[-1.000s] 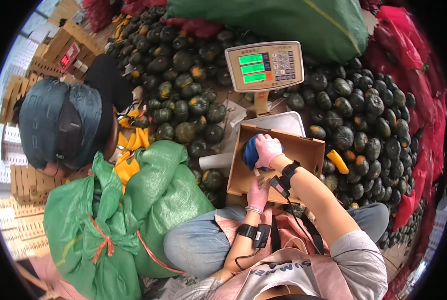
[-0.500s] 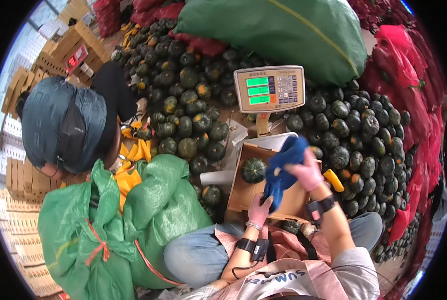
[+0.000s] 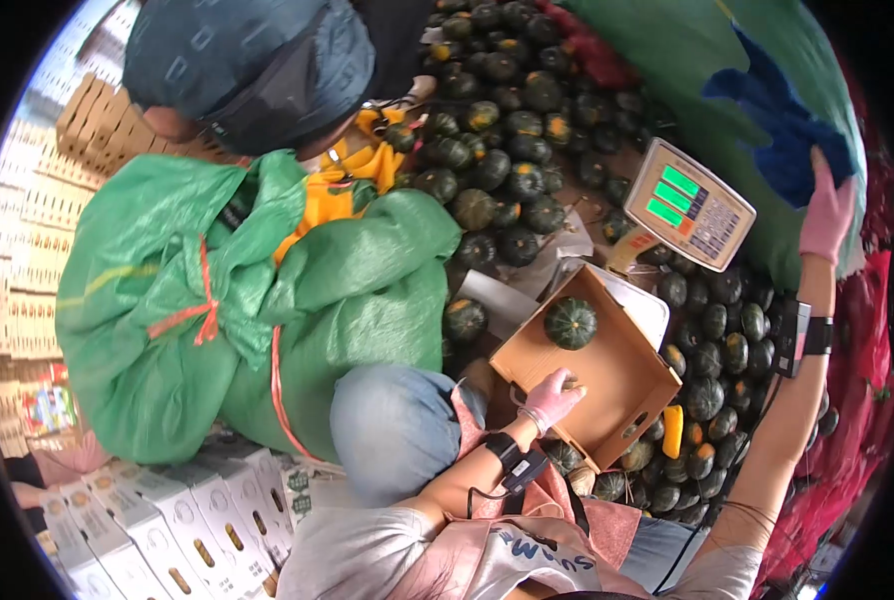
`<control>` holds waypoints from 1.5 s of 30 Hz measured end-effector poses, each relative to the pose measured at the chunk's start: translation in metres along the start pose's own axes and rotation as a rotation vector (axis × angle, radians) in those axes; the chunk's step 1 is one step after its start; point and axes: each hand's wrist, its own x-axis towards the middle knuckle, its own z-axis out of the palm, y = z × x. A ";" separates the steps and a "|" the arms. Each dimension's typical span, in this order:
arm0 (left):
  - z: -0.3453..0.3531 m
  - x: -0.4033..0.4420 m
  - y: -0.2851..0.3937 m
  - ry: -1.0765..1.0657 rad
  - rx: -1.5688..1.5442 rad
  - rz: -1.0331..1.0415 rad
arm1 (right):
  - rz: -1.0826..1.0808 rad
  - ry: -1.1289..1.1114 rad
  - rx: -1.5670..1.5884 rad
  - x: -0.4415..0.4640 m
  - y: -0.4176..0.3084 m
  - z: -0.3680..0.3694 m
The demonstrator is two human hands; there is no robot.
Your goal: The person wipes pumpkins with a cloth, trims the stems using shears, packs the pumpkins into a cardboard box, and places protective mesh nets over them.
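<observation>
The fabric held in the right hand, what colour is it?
Dark blue; the fabric shows best in the head view.

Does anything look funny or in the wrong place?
Yes: a long yellow thing lies just right of the cardboard box, among round dark green squashes. Its shape and colour don't match theirs. I can't tell what it is.

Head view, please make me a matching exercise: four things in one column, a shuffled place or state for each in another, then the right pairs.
Things:
1. Cloth
2. Box
3. Left hand
4. Scale screens

Places or states:
A. Lit green
B. Holds one squash
C. Gripped by the right hand
D. Over a cardboard edge

Pairs: 1-C, 2-B, 3-D, 4-A
</observation>
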 end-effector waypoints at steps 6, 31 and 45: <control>-0.011 -0.008 0.028 -0.021 0.108 -0.045 | 0.487 -0.252 0.154 -0.144 0.087 0.025; -0.152 -0.148 0.241 0.603 0.458 1.225 | 0.858 0.265 0.513 -0.447 -0.150 -0.419; -0.093 -0.259 0.126 -1.595 1.764 0.139 | 0.659 -0.121 0.451 -0.399 -0.144 -0.243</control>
